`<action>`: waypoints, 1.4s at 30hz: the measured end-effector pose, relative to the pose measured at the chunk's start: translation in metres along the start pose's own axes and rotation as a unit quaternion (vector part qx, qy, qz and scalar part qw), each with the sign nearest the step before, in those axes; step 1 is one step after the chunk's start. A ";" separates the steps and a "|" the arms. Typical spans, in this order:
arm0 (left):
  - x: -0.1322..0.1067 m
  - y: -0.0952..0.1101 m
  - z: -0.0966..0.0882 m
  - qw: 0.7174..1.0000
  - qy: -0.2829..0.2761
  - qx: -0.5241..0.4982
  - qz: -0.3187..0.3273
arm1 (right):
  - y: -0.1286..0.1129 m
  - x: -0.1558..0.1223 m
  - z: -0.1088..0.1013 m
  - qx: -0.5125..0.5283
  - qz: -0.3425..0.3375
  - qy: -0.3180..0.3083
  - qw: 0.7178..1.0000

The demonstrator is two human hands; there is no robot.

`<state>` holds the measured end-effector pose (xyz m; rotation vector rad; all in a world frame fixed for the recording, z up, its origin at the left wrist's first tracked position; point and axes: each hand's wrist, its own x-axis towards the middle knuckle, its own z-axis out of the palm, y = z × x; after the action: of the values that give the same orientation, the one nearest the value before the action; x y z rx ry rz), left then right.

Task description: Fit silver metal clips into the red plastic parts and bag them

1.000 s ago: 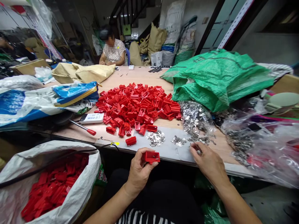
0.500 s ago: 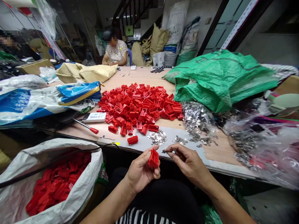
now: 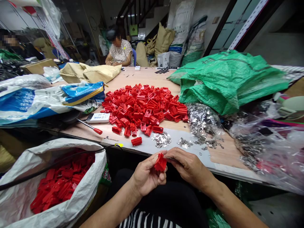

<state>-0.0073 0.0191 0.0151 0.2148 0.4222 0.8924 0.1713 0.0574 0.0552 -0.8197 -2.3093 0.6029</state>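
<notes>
My left hand [image 3: 148, 174] is closed around a red plastic housing [image 3: 160, 162], held just off the table's front edge. Fingers of my right hand [image 3: 187, 166] are pinched together against the housing's right side; the small metal piece between them is mostly hidden now. Beyond my hands, a pile of small flat metal pieces [image 3: 161, 139] and a smaller pile [image 3: 185, 143] lie on a grey sheet [image 3: 198, 152]. A large heap of red plastic housings [image 3: 144, 106] covers the middle of the table, with one single housing [image 3: 136, 141] nearer me.
At lower left, a white sack [image 3: 95, 177] holds more red housings. A screwdriver [image 3: 90, 126] lies near a white box [image 3: 98, 117]. A green sack [image 3: 232, 79] and clear plastic bags [image 3: 273, 152] fill the right side. Across the table sits another person [image 3: 120, 52].
My right hand has moved left to meet the red housing, bringing the small metal piece against it. The housing has tilted in my left hand. The whole view has shifted slightly.
</notes>
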 end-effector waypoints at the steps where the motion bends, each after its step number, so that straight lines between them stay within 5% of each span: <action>1: 0.001 -0.001 0.000 1.000 -0.004 0.002 -0.001 | 0.001 0.000 0.001 0.002 -0.004 -0.002 1.000; 5: 0.002 -0.003 0.001 1.000 -0.018 0.005 -0.002 | 0.002 -0.002 0.004 0.034 0.015 -0.004 0.999; 11: 0.001 -0.001 0.000 1.000 -0.015 0.002 -0.007 | -0.003 -0.002 -0.007 0.167 0.139 -0.053 0.975; 16: 0.002 -0.001 0.001 1.000 -0.010 0.003 0.001 | -0.001 -0.004 -0.008 0.191 0.233 -0.014 0.953; 42: 0.005 -0.009 0.004 0.996 0.030 0.056 0.061 | -0.002 -0.002 0.010 0.112 0.257 -0.017 0.960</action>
<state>0.0038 0.0177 0.0139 0.3199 0.5193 0.9968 0.1648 0.0524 0.0487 -1.3146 -2.0021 1.0850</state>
